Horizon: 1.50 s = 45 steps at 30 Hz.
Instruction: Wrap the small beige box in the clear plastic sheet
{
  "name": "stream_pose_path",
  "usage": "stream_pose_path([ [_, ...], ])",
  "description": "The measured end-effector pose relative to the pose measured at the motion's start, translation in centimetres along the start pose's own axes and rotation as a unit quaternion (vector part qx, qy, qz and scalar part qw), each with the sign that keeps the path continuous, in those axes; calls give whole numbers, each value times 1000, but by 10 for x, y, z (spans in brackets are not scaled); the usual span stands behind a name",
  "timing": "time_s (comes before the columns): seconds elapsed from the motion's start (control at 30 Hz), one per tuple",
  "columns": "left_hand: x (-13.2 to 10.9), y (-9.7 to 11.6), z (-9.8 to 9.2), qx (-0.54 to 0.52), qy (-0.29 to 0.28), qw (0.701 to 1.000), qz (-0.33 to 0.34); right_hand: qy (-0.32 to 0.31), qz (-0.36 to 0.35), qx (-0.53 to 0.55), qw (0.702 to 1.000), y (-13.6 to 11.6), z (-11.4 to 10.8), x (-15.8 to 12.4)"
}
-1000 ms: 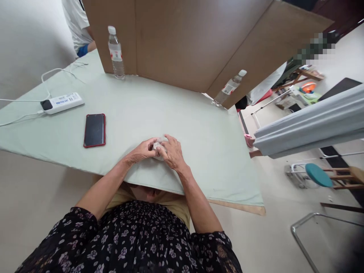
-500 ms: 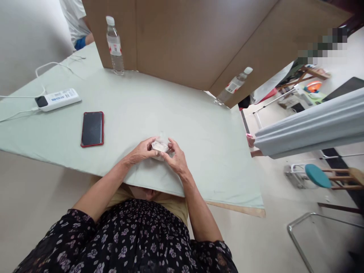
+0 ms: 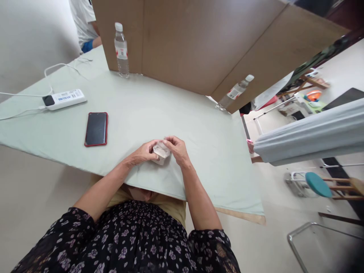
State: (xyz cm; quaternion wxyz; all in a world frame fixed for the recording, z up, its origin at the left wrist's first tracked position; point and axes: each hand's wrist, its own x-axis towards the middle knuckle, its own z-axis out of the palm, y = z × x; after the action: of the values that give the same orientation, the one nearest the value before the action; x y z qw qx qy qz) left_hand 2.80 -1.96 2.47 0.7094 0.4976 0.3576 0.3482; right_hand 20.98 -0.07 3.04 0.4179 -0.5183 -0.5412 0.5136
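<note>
A small whitish packet, apparently in thin translucent wrapping, is held just above the pale green tablecloth near the front edge. What lies inside it I cannot make out. My left hand grips its left side, thumb in front and fingers behind. With thumb and fingertips closed together, my right hand pinches the upper right edge of the wrapping.
Left of my hands lies a phone in a red case. Beyond it is a white power strip with cables. Two water bottles stand against a tall cardboard screen. A person is at the far left.
My right hand has shifted from the packet's right side to its upper edge. The packet has turned so more of its front shows. The whole view has shifted slightly.
</note>
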Motion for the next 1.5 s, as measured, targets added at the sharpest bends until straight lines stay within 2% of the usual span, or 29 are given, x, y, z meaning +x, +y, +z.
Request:
stream_pose_path([
  [0.23, 1, -3, 0, 12, 18, 1000, 17, 17, -29, 1, 999, -6, 1, -1],
  [0.43, 0, -4, 2, 8, 57, 998, 20, 32, -69, -71, 995, -13, 4, -6],
  [0.53, 0, -4, 2, 60, 84, 994, 41, 34, -89, -109, 989, -16, 6, -5],
  [0.67, 3, -7, 1, 202, 157, 965, 64, 26, -101, -154, 982, -13, 7, -3],
  [0.8, 12, -13, 1, 247, 202, 942, 100, 29, -132, -207, 969, -3, 7, 0],
  [0.93, 20, -17, 1, 294, 250, 916, 113, 9, -186, -289, 939, 5, 6, 2],
  [1.03, 22, -15, -3, 312, 236, 916, 90, 2, -214, -361, 908, 10, 6, 2],
  [1.17, 19, -11, -8, 262, 193, 944, 58, 21, -229, -434, 871, 17, 8, 3],
  [1.3, 16, -11, -7, 207, 188, 959, 54, 48, -251, -454, 853, 16, 10, 4],
  [1.5, 23, -15, -4, 211, 215, 952, 59, 62, -268, -469, 839, 12, 12, 3],
])
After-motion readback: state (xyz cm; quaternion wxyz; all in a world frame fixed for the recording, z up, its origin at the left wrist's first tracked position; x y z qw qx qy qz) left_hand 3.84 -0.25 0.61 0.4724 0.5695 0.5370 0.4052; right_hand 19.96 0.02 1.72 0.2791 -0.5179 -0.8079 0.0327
